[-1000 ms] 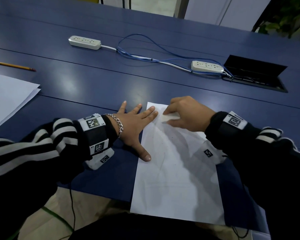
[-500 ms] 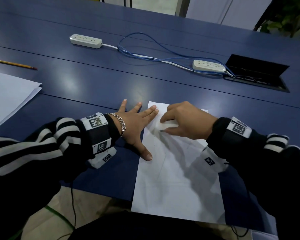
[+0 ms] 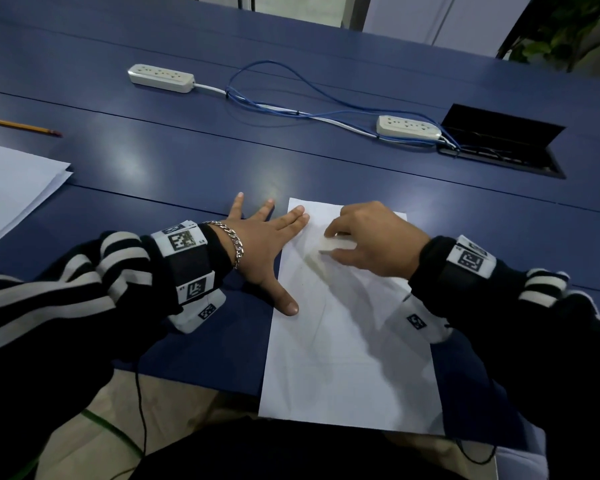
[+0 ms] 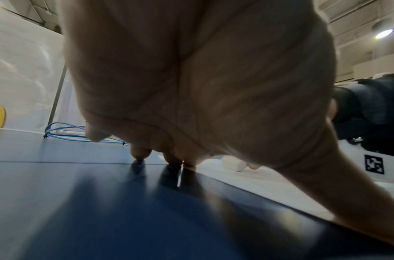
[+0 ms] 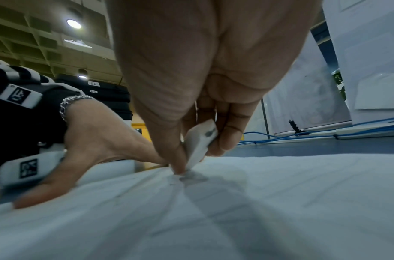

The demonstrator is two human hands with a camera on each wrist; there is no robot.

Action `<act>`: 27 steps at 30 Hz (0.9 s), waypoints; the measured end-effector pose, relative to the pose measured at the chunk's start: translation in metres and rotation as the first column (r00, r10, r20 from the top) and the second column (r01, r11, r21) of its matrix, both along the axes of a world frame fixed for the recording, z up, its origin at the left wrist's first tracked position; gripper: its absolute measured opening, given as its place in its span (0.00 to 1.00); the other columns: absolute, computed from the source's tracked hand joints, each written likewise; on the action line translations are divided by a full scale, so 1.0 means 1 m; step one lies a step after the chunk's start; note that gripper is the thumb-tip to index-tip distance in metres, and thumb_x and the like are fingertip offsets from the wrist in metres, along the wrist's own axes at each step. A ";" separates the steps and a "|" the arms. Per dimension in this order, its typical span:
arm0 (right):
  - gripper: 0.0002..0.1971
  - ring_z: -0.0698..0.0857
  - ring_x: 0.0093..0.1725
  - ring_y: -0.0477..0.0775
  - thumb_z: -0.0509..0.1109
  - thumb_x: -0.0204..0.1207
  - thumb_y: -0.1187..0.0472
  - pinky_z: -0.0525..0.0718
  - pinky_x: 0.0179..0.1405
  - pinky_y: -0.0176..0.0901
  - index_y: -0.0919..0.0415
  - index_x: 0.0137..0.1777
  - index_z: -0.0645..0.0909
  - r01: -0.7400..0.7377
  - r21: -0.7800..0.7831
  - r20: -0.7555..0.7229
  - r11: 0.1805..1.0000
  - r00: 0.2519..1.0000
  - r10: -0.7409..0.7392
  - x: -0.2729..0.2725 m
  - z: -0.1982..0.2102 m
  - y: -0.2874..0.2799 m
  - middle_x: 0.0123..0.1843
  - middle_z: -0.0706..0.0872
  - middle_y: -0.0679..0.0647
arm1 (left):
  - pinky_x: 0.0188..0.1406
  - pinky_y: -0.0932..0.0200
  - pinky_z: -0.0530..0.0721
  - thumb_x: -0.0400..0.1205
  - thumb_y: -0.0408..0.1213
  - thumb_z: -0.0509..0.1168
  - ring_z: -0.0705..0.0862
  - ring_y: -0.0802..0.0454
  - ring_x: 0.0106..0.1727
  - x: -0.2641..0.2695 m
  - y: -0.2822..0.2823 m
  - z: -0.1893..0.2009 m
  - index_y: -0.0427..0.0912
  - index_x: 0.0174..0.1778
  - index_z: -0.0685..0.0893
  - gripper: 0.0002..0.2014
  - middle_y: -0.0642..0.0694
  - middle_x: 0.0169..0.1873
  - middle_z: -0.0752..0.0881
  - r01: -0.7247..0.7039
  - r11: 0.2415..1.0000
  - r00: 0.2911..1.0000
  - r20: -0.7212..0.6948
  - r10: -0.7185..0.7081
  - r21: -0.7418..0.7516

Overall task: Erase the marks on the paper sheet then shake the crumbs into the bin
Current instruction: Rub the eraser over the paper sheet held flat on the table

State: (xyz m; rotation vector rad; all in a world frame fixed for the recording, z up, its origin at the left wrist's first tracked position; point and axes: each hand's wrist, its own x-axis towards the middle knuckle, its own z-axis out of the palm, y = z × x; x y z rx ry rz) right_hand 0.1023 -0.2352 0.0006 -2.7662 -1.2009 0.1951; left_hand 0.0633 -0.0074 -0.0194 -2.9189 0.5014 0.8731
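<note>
Left hand (image 3: 264, 244) lies flat, fingers spread, pinning the paper sheet (image 3: 347, 358) at nine o'clock — right hand (image 3: 374, 240) pinches the eraser (image 5: 200, 140) to rub.

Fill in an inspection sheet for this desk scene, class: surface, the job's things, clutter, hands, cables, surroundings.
Surface: blue table, seams across it.
Job's things: paper sheet flat at the near edge, faint marks; white eraser tilted on it; bin: nothing seen.
Clutter: pencil, paper stack, far left.
Hands: left hand flat, fingers spread, pressing the sheet's left edge; right hand pinches the eraser.
Cables: two power strips, blue cable running to an open floor-box hatch.
Surroundings: plant, far right.
</note>
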 end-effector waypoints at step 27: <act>0.12 0.81 0.42 0.53 0.69 0.79 0.44 0.81 0.43 0.48 0.50 0.49 0.87 -0.160 0.006 -0.086 0.987 0.983 0.159 -0.056 0.003 0.011 0.41 0.74 0.44 | 0.73 0.09 0.28 0.46 0.93 0.64 0.26 0.33 0.88 -0.025 0.001 -0.002 0.57 0.86 0.20 0.84 0.60 0.86 0.20 0.027 0.999 0.999 -0.045 -0.026 0.032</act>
